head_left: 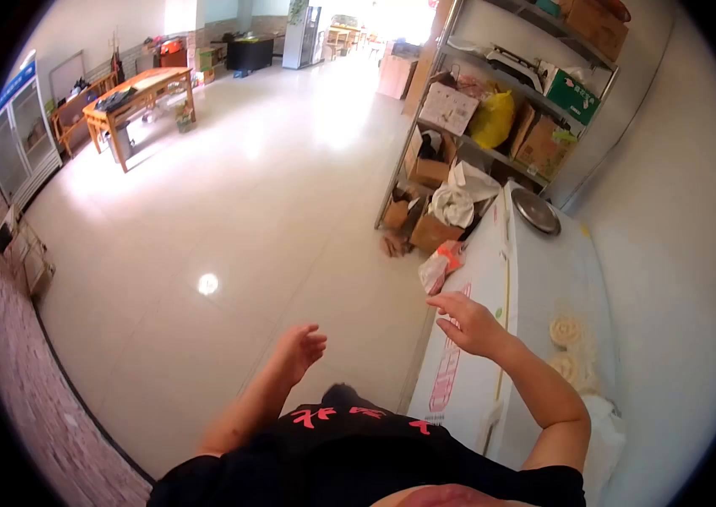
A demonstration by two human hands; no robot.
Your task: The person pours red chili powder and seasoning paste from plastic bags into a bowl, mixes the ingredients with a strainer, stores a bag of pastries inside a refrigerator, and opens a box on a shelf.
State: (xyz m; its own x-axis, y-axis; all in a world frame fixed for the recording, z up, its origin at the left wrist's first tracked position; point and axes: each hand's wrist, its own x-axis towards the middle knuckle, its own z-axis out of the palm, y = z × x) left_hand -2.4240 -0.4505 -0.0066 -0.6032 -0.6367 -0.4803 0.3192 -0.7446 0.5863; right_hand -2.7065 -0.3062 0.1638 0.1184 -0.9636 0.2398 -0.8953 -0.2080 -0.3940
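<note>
My left hand (299, 351) hangs in the air over the tiled floor, fingers loosely bent and apart, with nothing in it. In front of the white chest freezer (535, 279) is my right hand (469, 325), its fingers stretched forward and also holding nothing. Whether it touches the freezer's edge I cannot tell. On the freezer top lie a round metal lid (536, 211) and pale coiled bundles (566, 331). A red and white plastic bag (441, 267) is beyond my right hand, by the freezer's front.
Past the freezer stands a metal shelf rack (493, 152) with cardboard boxes and a yellow bag (493, 120). A wooden table (138, 89) and a glass-door fridge (24, 131) are at the far left. Along the left runs a brick-patterned wall (45, 397); tiled floor (231, 211) stretches ahead.
</note>
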